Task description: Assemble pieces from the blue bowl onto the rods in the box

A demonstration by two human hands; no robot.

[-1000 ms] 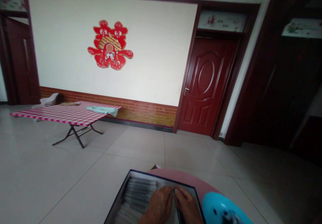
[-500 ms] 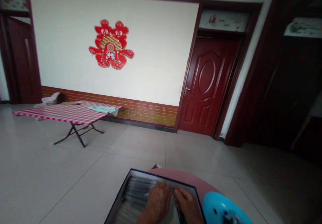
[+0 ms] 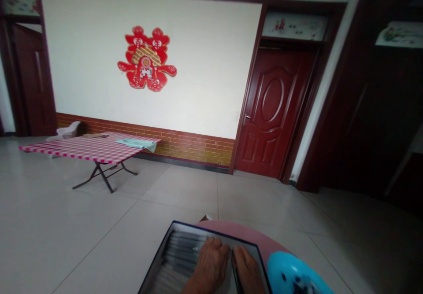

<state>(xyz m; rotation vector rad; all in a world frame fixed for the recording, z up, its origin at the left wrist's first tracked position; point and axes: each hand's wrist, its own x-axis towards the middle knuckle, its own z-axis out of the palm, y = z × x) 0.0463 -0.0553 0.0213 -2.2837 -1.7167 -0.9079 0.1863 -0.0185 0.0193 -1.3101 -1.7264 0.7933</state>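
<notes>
A shallow box (image 3: 157, 255) with a dark blue rim lies at the bottom centre. Several slim dark items in clear wrapping (image 3: 183, 250) fill its left side in a row. Over the right part of the box, my left hand (image 3: 212, 263) has its fingers bent and closed; whatever they pinch is hidden. Close beside it, my right hand (image 3: 247, 270) is closed on a slim black rod-like item (image 3: 235, 273), which runs down toward the bottom edge. The fingertips of both hands nearly meet at its upper end.
A pink round tabletop (image 3: 241, 231) supports the box. To the right is a bright blue basin (image 3: 291, 270) with dark items inside. Farther off stands a folding table (image 3: 89, 148) with a checked cover and a pale green cloth (image 3: 137, 143).
My hands have shifted slightly; the right fingers now lie straighter along the black item, and more of it shows. The view has moved very little.
</notes>
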